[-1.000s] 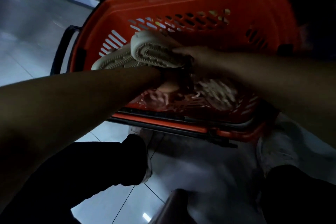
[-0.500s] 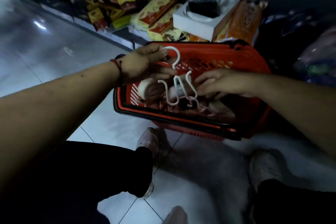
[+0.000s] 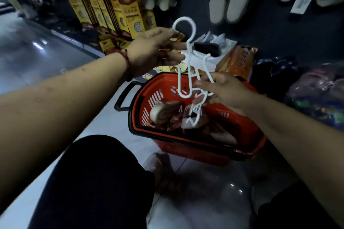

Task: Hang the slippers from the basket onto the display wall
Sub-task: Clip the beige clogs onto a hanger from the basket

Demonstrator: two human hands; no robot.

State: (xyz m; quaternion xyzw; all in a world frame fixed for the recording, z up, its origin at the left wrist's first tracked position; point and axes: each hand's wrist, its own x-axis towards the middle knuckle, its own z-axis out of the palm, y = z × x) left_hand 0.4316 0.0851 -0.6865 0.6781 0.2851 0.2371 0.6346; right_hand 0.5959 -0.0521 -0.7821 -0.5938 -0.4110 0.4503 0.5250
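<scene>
Both hands have lifted clear of the basket (image 3: 141,132) since half a second ago; the white hangers are now raised above its rim. Left hand (image 3: 150,52) — forearm extended, grip pinching the stem of the upper hanger (image 3: 179,80) under its round hook. Right hand (image 3: 225,91) lower, grip curled round a second hanger (image 3: 193,112), tangled with the first. Thin moulded plastic, looped ends. Slippers (image 3: 163,111) lie in the slotted red basket on the floor. Open air up to the dark display wall (image 3: 270,29) — pairs hang there.
</scene>
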